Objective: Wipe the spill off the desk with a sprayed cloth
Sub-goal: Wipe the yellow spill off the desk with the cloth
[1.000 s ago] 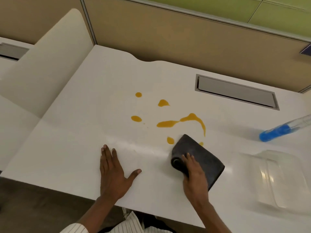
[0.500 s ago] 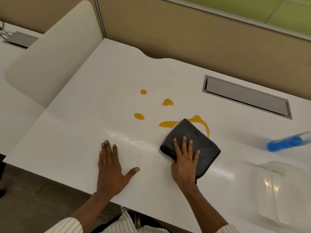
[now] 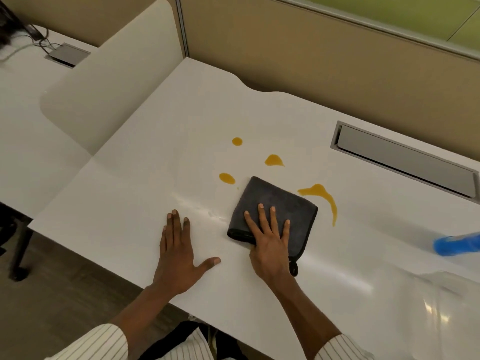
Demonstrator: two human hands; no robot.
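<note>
1. Broadly, your white desk [image 3: 145,203] is the working surface, and you stand at its near edge so both arms reach the middle of it; the grey cable hatch [image 3: 405,162] sits at the back right, well clear of the mess.

2. Next, the spill [image 3: 320,193] is orange liquid in several separate patches: a long curved streak just right of the cloth, a teardrop beyond it, a round drop farther back, and an oval blob at the cloth's far left corner. All four are uncovered, so I judge most of the wiping is yet to do.

3. Your dark grey cloth [image 3: 280,201] lies folded into a thick pad, flat on the desk amid the patches. Folding gives you a firm, absorbent face to push with.

4. Your right hand [image 3: 270,242] presses flat on the near half of the cloth, fingers spread and extended, not clenched. That open palm loads the pad evenly, likely for a sweep toward the streak.

5. Your left hand [image 3: 179,255] rests flat on bare desk beside the cloth, fingers straight, holding nothing. It seems placed as a brace while you lean.

6. Lastly, the blue spray bottle [image 3: 457,245] lies at the right edge, apart from both hands; I take it as set aside. Whether the cloth is damp I cannot tell.
</note>
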